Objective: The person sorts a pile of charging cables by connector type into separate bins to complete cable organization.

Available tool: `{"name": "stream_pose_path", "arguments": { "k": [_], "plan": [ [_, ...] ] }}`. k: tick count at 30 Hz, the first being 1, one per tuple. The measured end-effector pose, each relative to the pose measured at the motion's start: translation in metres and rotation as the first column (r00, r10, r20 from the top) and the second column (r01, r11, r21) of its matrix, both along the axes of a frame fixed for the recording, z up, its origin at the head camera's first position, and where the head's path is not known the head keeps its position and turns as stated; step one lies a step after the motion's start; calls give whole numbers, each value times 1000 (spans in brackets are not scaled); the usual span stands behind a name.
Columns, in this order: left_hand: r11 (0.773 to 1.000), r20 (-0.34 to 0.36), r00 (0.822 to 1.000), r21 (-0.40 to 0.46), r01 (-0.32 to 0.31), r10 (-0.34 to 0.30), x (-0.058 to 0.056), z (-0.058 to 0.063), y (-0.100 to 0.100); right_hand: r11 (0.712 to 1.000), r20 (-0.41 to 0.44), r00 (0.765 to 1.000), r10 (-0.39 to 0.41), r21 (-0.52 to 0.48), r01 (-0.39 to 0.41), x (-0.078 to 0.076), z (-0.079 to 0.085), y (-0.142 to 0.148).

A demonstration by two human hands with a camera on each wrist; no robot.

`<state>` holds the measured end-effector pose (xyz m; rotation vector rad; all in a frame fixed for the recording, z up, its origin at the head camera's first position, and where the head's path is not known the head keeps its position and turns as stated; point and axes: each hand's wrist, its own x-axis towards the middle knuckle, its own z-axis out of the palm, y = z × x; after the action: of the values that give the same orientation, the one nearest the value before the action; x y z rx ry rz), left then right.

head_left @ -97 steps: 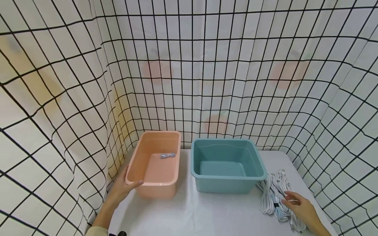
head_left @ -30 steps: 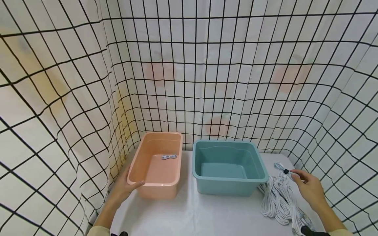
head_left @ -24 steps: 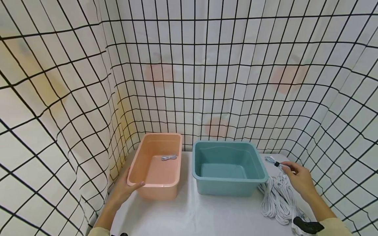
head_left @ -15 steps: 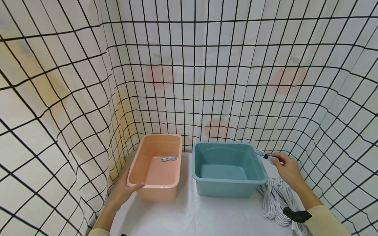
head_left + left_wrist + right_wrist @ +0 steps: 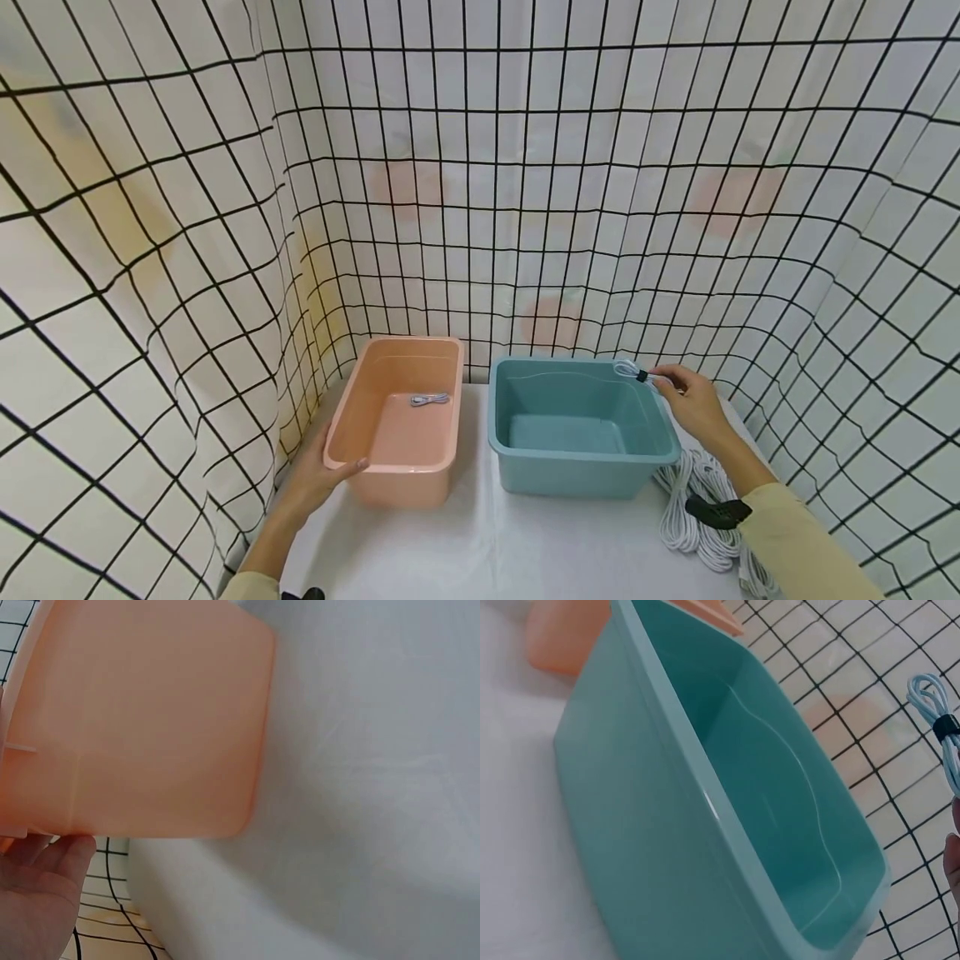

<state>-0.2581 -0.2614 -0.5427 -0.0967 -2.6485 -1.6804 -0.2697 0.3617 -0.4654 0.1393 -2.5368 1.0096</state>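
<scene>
The right hand (image 5: 693, 404) pinches a cable bundle (image 5: 625, 369), which shows at the teal bin (image 5: 577, 457)'s 1 o'clock in the head view; a firm pinch near the black tie (image 5: 642, 376), carried clear of the rim, should keep the loops from snagging; the left hand (image 5: 315, 483) grips the peach bin (image 5: 397, 469)'s 7 o'clock corner, best kept steady; another coil (image 5: 429, 400) lies inside at 2 o'clock; white cables (image 5: 678, 521) heap at the teal bin's 4 o'clock; no brand, label or writing is legible.

The right grip (image 5: 696, 407) pinches a tied cable (image 5: 627, 369) near the teal bin (image 5: 573, 476).
</scene>
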Motion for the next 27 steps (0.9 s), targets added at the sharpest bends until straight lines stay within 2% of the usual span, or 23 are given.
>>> {"name": "stream_pose_path", "arguments": {
  "k": [4,11,16,27],
  "plan": [
    [1000,-13,1000,7,10,-10,-1,1,2,1000,29,1000,11,-14,-11,-8,4,-9],
    [999,-28,999,36,21,-20,0,4,-1,993,46,992,116,-28,-114,-24,13,-31],
    [999,-28,999,28,18,-17,-1,2,-2,993,58,992,117,-11,-116,-35,13,-43],
    [1000,-2,1000,-5,4,-4,-2,-1,-1,989,66,987,148,-27,-147,-42,10,-58]
  ]
}}
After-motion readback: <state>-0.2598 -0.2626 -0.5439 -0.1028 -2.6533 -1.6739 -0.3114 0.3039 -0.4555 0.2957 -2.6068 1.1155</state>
